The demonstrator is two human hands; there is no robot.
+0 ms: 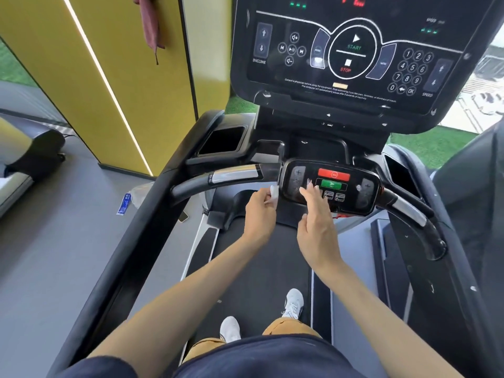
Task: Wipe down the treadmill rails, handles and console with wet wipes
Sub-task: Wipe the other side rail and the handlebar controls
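Wet wipe (273,194): small, white, pinched between thumb and curled fingers of left hand (259,215), at left edge of lower control panel (354,199). Right hand (317,230) open, fingers straight and slightly spread, tips over panel's left buttons; contact unclear. Left handle (218,179) just beyond left hand, apart. Main console (351,85) well above both hands. Belt (259,271) beneath forearms.
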